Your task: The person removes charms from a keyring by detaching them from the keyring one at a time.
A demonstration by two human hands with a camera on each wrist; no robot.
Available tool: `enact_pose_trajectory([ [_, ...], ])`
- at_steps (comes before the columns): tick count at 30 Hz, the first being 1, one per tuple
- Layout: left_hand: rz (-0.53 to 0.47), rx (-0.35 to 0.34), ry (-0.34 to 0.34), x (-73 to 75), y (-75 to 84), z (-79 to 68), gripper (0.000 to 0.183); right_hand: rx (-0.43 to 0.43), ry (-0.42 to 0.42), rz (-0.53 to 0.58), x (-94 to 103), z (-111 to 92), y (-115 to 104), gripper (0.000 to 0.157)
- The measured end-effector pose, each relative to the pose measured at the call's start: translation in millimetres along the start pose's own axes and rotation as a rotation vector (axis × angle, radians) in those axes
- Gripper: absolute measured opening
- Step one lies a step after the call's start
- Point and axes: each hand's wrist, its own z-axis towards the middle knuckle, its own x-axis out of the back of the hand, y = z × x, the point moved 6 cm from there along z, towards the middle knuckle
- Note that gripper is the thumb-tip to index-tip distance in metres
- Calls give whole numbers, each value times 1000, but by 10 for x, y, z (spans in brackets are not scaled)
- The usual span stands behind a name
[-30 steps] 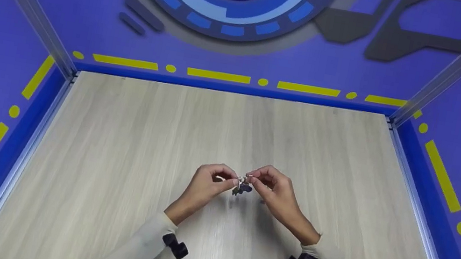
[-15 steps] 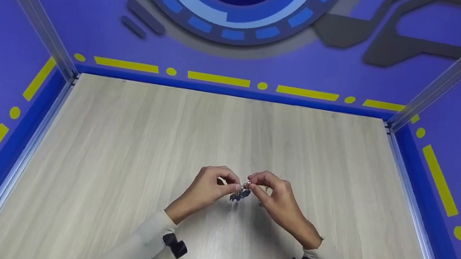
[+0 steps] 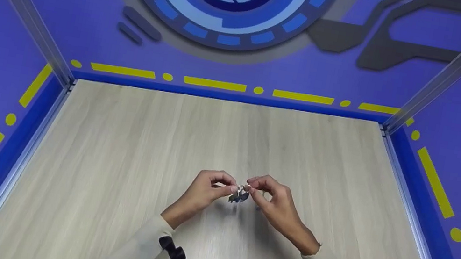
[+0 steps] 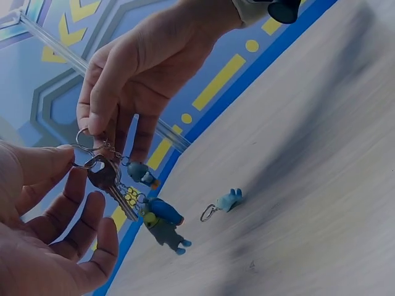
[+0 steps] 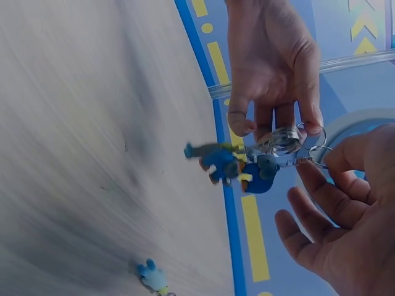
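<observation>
- Fingers of the left hand (image 3: 203,191) pinch one side of the key bunch (image 3: 239,196), and fingers of the right hand (image 3: 277,202) pinch the other side, up at the metal rings (image 4: 92,148).
- A key (image 4: 108,179) and little blue and gray toys (image 4: 163,209) dangle from those rings, up in the air between the two hands.
- They hang over the table (image 3: 138,141), just right of its middle and well apart from its back edge.
- One loose blue toy (image 4: 228,200) lies on the table with a small metal loop on it.
- Light, stripy wood makes the table top; blue walls (image 3: 222,66) with yellow dashes and dots go along its back, left and right edges.
- Just before, both hands pinched the bunch the same way; now a bit more of the back wall shows.
</observation>
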Motion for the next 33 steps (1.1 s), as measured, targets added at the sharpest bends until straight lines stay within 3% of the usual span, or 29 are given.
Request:
enact_pose_trajectory([
  [4,6,14,-8,2,-3,-13,9,-13,-23,56,-12,-14,-1,1],
  [10,34,33,-25,1,-10,-22,9,-15,-48,83,-19,-33,4,9],
  [15,91,39,-47,-20,8,-19,8,-19,-53,36,-18,-43,0,3],
  [21,153,22,-67,-47,48,5,8,0,-58,-9,-15,-38,-32,7],
  [33,140,26,-38,-40,73,20,5,54,-44,-64,-3,-38,-30,5],
])
